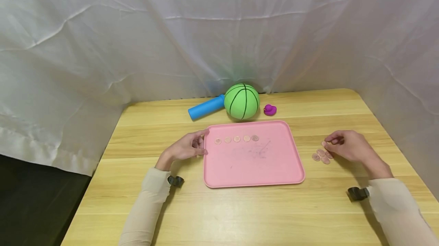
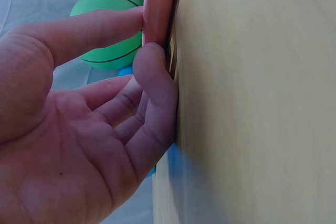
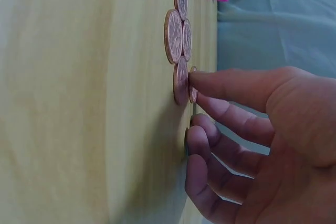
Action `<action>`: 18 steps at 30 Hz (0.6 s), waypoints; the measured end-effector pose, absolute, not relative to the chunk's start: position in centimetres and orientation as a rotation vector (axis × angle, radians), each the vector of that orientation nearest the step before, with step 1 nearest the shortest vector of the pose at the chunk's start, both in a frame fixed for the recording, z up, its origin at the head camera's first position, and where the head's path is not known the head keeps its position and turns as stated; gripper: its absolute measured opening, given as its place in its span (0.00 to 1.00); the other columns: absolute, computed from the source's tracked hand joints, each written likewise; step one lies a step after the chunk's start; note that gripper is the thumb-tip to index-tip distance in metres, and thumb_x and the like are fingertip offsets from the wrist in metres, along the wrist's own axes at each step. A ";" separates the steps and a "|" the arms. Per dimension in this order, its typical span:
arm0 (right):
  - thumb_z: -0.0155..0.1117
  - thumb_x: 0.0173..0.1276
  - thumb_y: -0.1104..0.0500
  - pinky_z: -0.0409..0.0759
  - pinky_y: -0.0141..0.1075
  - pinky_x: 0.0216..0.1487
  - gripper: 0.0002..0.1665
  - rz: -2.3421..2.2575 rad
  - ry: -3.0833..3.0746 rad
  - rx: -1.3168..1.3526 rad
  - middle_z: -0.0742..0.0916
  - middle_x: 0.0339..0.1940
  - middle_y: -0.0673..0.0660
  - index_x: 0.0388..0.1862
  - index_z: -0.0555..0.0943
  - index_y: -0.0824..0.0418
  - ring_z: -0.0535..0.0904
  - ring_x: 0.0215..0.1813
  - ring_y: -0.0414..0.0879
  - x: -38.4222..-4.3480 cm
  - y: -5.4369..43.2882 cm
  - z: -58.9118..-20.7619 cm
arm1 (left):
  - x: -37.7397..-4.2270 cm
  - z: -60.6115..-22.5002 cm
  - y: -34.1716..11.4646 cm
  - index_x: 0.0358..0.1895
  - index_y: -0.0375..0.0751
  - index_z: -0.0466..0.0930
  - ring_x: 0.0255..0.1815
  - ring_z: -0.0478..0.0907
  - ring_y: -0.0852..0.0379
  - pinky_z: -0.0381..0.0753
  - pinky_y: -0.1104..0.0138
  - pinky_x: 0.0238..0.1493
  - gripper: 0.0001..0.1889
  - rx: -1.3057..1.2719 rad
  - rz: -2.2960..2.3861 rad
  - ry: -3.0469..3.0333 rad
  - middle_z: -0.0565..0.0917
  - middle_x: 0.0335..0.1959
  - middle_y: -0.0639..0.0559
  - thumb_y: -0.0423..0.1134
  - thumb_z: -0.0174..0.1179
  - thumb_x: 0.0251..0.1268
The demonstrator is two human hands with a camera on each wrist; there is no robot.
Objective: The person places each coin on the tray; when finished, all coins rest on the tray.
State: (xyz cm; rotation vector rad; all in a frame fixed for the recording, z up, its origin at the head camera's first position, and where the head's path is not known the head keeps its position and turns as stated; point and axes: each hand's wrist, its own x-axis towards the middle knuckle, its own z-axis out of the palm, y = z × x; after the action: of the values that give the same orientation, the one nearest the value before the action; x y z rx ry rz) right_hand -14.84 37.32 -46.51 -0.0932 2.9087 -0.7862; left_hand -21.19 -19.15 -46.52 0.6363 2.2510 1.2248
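A pink tray (image 1: 253, 170) lies on the wooden table, with several copper-coloured coins (image 1: 237, 139) in a row near its far edge. My left hand (image 1: 185, 147) is at the tray's left edge. In the left wrist view its thumb reaches over the rim while a curled finger touches the outer wall. To the right of the tray, my right hand (image 1: 350, 147) pinches one coin (image 3: 193, 88) between thumb and index finger. Beside its fingertips lies a small cluster of coins (image 1: 325, 160), some overlapping in the right wrist view (image 3: 173, 36).
Behind the tray are a green ball (image 1: 242, 102) with black lines, a blue cylinder (image 1: 206, 108) touching or close to it, and a small purple duck (image 1: 270, 110). A pale curtain (image 1: 205, 29) hangs behind and around the table (image 1: 144, 131).
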 end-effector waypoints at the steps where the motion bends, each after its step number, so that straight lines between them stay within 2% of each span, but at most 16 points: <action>1: 0.73 0.77 0.53 0.77 0.32 0.39 0.17 -0.778 2.900 -0.096 0.90 0.39 0.58 0.49 0.89 0.67 0.82 0.40 0.45 -14.9 37.3 -46.5 | -21.2 -46.5 -19.2 0.86 0.27 0.55 0.36 0.76 0.57 0.80 0.72 0.31 0.45 0.637 1.220 2.253 0.79 0.43 0.41 0.27 0.70 0.71; 6: 0.72 0.77 0.52 0.76 0.33 0.40 0.18 -0.763 2.843 -0.108 0.88 0.39 0.58 0.47 0.86 0.68 0.80 0.40 0.46 -15.4 37.2 -46.3 | -21.3 -46.4 -19.2 0.87 0.29 0.55 0.35 0.76 0.57 0.81 0.71 0.31 0.45 0.623 1.213 2.254 0.79 0.42 0.44 0.27 0.69 0.72; 12: 0.72 0.77 0.54 0.78 0.30 0.37 0.14 -0.926 2.861 -0.059 0.90 0.40 0.59 0.45 0.84 0.65 0.82 0.39 0.44 -15.4 36.3 -46.7 | -21.4 -46.4 -19.2 0.87 0.31 0.55 0.34 0.77 0.58 0.81 0.71 0.31 0.45 0.627 1.194 2.257 0.79 0.42 0.45 0.27 0.69 0.72; 18: 0.72 0.79 0.46 0.81 0.29 0.37 0.18 -1.069 2.945 0.016 0.92 0.43 0.60 0.51 0.87 0.60 0.83 0.37 0.37 -15.6 34.3 -46.4 | -21.2 -46.5 -19.2 0.87 0.31 0.55 0.35 0.77 0.58 0.81 0.71 0.31 0.45 0.618 1.198 2.254 0.79 0.42 0.45 0.27 0.68 0.72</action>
State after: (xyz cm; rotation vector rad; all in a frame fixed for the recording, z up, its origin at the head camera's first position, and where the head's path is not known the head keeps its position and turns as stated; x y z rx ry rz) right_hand -15.58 34.32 -46.36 0.0162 2.9452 -1.0694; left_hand -21.20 -19.16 -46.50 0.6184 2.2542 1.1984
